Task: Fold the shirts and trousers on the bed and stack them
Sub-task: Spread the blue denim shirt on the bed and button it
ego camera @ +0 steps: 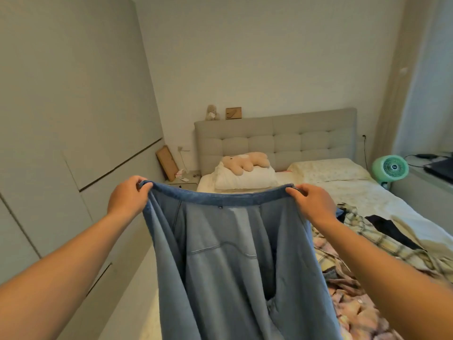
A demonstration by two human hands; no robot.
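Note:
Blue denim trousers (pixel 228 253) hang in the air in front of me, held up by the waistband with the legs dropping out of view below. My left hand (pixel 128 196) grips the waistband's left end. My right hand (pixel 311 201) pinches the right end. The waistband is stretched wide between them. On the bed (pixel 382 200) to the right lies a crumpled heap: a yellow plaid shirt (pixel 382 244), a dark garment (pixel 389 228) and a pink plaid garment (pixel 353 307). The trousers hide the near left part of the bed.
A white pillow (pixel 245 179) with a beige plush toy (pixel 245 161) lies by the padded headboard (pixel 277 138). A green fan (pixel 390 168) stands right of the bed. Wardrobe doors (pixel 61 143) line the left wall. A nightstand (pixel 182 184) sits in the corner.

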